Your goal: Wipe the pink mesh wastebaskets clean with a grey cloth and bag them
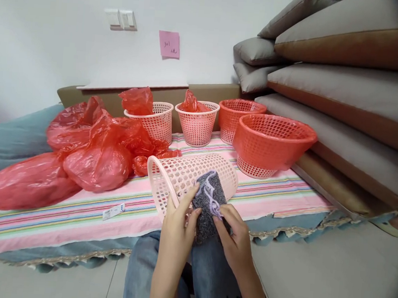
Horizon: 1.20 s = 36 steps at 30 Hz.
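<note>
A dark grey speckled pad (206, 225) is held over my knees, in front of a pink perforated basket (197, 165) that lies on its side. My left hand (179, 223) grips the pad's left edge between thumb and fingers, close to the basket's rim. Across the pad's upper face runs a lilac lace-like strip (211, 193). My right hand (235, 237) pinches the lower end of this strip at the pad's right side.
Red plastic bags (97, 164) lie filled at the left. Behind stand upright pink baskets (197, 126), and red-lined baskets (271, 143) stand to the right. Grey cushions (345, 87) are stacked at the right. A small label (113, 211) lies on the striped cloth (77, 213).
</note>
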Tool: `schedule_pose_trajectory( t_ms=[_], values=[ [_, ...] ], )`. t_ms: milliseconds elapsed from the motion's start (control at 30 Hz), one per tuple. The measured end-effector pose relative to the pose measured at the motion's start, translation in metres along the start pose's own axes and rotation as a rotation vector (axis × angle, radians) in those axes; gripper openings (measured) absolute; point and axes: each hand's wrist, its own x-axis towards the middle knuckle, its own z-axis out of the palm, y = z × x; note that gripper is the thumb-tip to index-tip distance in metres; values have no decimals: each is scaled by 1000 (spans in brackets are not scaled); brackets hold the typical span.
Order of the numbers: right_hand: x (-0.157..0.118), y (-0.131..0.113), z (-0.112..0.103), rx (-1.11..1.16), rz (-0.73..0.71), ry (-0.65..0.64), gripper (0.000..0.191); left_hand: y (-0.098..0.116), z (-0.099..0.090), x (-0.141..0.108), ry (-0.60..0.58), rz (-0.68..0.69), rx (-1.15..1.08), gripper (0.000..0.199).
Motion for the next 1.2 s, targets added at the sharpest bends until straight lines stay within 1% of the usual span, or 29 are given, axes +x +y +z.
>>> schedule_pose_trajectory(
  t_ms=[67, 133, 200, 267, 333, 433, 467, 533, 633, 700, 867, 933, 967, 1033, 1100, 1167, 1200],
  values=[
    [-2, 0, -2, 24, 11, -35, 13, -2, -4, -1, -48, -22, 4, 34],
    [-4, 1, -1, 34, 24, -52, 13, -4, -8, 0, -16, -61, 26, 22],
    [-5, 0, -1, 38, 33, -53, 12, -5, -11, 1, 29, -83, 41, 15],
    [-6, 0, 0, 41, 35, -49, 12, -5, -15, 3, 10, -79, 45, 13],
    [-6, 0, -1, 41, 33, -50, 13, -3, -19, 3, -66, -46, 44, 16],
    [-6, -1, -3, 48, 29, -78, 14, 0, -26, 3, -183, 6, 71, 27],
    [-7, -1, -3, 53, 29, -86, 15, 1, -28, 2, -205, 9, 85, 28],
    [-8, -2, -3, 59, 34, -94, 15, 2, -29, 1, -211, -7, 107, 23],
    [-9, -3, -3, 58, 36, -89, 14, 4, -29, -2, -182, -30, 112, 11],
    [-10, -5, -3, 52, 32, -64, 12, 5, -27, -4, -156, -48, 102, 8],
    [-11, -13, -6, 71, 48, 80, 14, 7, -17, -9, -21, -80, 25, 17],
    [-10, -17, -6, 81, 43, 101, 14, 9, -11, -10, 21, -92, 10, 20],
    [-10, -18, -5, 85, 42, 81, 13, 9, -9, -10, 36, -94, 5, 20],
    [-9, -20, -4, 112, 40, -12, 13, 11, -5, -10, 67, -91, -4, 21],
    [-9, -20, -1, 147, 51, -103, 17, 12, -3, -9, 99, -92, -16, 21],
    [-10, -18, 3, 151, 48, -123, 22, 10, -1, -9, 135, -101, -38, 21],
    [-10, -16, 5, 126, 39, -97, 22, 8, 0, -10, 150, -100, -51, 21]
  ],
)
